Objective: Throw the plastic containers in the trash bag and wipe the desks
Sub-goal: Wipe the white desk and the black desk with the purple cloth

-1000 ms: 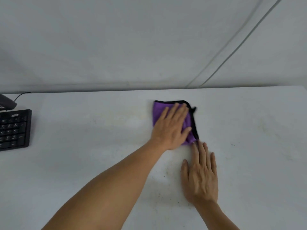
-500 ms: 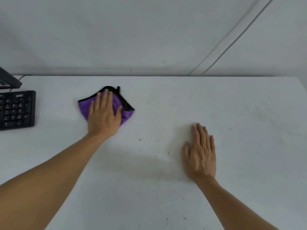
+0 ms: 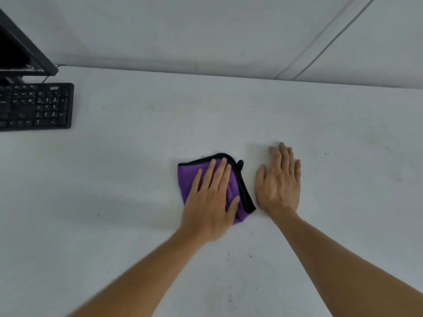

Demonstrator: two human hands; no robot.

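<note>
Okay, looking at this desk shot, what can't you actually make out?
Head view: much of the purple cloth is hidden under the left hand pressing it.
Head view: the keyboard and monitor are cut off by the left edge.
Head view: the key labels are too small and blurred to read.
Head view: dark specks on the desk are too small to identify.

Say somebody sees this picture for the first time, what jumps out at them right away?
The purple cloth, edged in black, stands out near the middle of the white desk, pressed flat under the left hand. The right hand lies flat on the desk close beside it, to the right. At the far left sit a black keyboard and the corner of a dark monitor.
</note>
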